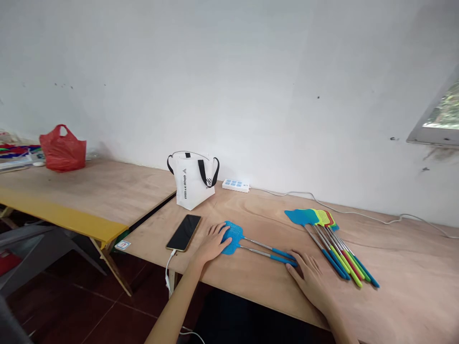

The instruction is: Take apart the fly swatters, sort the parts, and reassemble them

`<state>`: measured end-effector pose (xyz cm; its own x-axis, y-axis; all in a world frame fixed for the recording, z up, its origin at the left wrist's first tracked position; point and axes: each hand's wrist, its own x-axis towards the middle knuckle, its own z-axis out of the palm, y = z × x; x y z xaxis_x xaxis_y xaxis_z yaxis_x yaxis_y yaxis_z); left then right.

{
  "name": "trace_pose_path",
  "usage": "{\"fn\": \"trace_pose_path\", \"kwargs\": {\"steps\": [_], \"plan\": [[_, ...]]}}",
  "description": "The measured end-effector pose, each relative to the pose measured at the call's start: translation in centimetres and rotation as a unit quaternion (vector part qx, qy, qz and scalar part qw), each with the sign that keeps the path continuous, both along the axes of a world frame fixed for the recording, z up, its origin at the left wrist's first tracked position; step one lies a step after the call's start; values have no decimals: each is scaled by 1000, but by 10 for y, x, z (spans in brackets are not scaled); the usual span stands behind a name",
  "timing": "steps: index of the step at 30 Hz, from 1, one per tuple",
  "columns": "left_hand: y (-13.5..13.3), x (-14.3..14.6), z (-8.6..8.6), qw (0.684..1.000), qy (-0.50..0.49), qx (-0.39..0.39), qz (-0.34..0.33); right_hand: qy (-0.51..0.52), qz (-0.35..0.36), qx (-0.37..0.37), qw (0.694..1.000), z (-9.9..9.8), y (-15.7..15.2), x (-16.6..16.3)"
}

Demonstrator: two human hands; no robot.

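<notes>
Two blue fly swatters lie side by side on the wooden table, their heads point(234, 234) overlapping at the left and their blue handles point(281, 255) pointing right. My left hand point(213, 243) rests over the left edge of the heads, fingers spread flat and thumb apart. At the other end, the handle tips sit between the thumb and forefinger of my right hand point(306, 272), whose other fingers curve down to the tabletop. To the right lies a fanned pile of fly swatters point(337, 248) in blue, yellow-green, red and green.
A phone point(184, 232) on a white cable lies left of my left hand. Behind it stand a white bag point(193, 184) with black handles and a power strip point(235, 185), its cord point(315, 198) running along the wall. A second table point(89, 191) holds a red plastic bag point(64, 150).
</notes>
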<state>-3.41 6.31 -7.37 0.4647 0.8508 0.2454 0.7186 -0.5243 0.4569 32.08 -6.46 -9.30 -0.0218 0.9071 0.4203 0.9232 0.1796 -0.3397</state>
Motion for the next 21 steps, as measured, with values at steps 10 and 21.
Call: {"fn": "trace_pose_path", "kwargs": {"steps": [10,21], "plan": [[0,-1,0,1000,-4,3,4,-16,3,20,1000,-11,4,4],[-3,0,4,998,-46,-22,36,8,-55,33,998,-15,4,2]]}}
